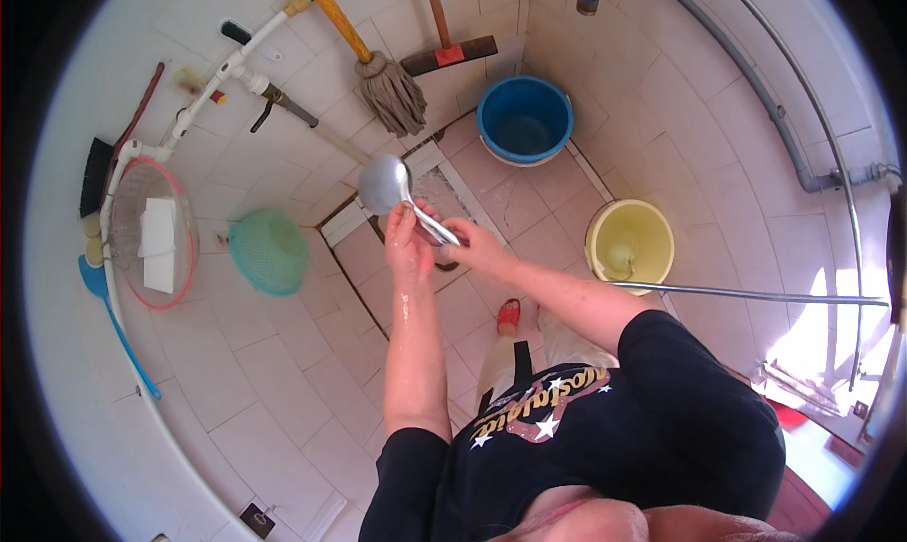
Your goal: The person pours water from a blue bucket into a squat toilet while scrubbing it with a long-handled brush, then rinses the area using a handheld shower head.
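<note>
At the far left, a black-bristled brush (97,175) with a red handle hangs against the tiled wall, above a blue long-handled tool (125,329). Just to their right is a see-through basket (185,230) with a pink rim, a white flat piece (159,244) showing within its outline, and next a green perforated basket (269,251) against the wall. A grey-headed mop (391,94) with a yellow handle leans farther along. Near the middle, a metal ladle (385,185) is held up in front of the person, over the tiled floor, its round bowl toward the upper left and its handle slanting down to the right. The left hand (409,247), wet along the wrist, grips the handle close to the bowl, fingertips pinched on it; the right hand (477,250) grasps the handle near its lower end. Beyond the hands, a wooden-handled floor brush (449,55) stands by the wall, and a red sandal (509,315) shows below. Farther right are a blue bucket (524,121) near the corner and a yellow bucket (654,240) nearer the person, with a pale, unclear shape inside. A grey pipe (756,88) runs along the right wall.
</note>
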Demonstrator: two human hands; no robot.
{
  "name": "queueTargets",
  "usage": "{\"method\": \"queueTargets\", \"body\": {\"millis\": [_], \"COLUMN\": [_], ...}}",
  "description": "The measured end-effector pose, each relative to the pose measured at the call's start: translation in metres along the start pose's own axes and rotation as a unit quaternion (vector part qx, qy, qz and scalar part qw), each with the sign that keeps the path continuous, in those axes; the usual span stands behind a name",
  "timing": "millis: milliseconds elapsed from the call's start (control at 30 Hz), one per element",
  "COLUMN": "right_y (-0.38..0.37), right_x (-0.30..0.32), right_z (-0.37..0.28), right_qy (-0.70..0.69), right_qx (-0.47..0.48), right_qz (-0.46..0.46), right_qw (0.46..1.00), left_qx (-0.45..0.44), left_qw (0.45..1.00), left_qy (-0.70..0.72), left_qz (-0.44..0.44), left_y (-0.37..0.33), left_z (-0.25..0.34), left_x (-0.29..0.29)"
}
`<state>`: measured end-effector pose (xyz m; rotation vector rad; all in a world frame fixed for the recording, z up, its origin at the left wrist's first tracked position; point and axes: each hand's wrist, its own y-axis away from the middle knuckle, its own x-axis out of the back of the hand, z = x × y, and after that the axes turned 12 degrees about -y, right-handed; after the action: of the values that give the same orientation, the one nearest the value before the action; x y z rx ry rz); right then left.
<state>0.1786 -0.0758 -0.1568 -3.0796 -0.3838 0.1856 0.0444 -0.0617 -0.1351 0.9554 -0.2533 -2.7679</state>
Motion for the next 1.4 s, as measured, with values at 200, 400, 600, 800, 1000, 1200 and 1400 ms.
{"method": "queueTargets", "body": {"millis": [200,400,600,800,1000,1200,1400], "right_y": [-0.101,-0.178,-0.151,-0.1,-0.048,-0.055,-0.072], "right_x": [0.016,0.038,0.042,0.122,0.131,0.155,0.244], "right_z": [0.006,0.055,0.029,0.07,-0.045,-0.047,-0.072], "right_qy": [-0.163,0.329,0.402,0.383,0.025,0.238,0.255], "right_qx": [-0.411,-0.094,-0.065,0.021,-0.287,-0.091,-0.067], "right_qz": [-0.017,-0.093,-0.073,-0.082,-0.132,0.144,0.193], "right_qw": [0.897,0.935,0.91,0.92,0.948,0.956,0.945], "left_qx": [-0.01,0.037,0.071,0.165,0.152,0.118,0.153], "left_qw": [0.971,0.873,0.824,0.899,0.953,0.942,0.886], "left_qy": [-0.133,-0.2,-0.109,-0.168,-0.138,-0.195,-0.352], "left_qz": [-0.2,-0.444,-0.551,-0.368,-0.224,-0.245,-0.261], "left_y": [0.059,0.062,0.06,0.025,-0.058,-0.081,-0.08], "left_z": [0.064,0.065,0.057,0.013,-0.035,-0.06,-0.058], "left_x": [-0.01,-0.038,-0.031,-0.057,-0.077,-0.177,-0.169]}}
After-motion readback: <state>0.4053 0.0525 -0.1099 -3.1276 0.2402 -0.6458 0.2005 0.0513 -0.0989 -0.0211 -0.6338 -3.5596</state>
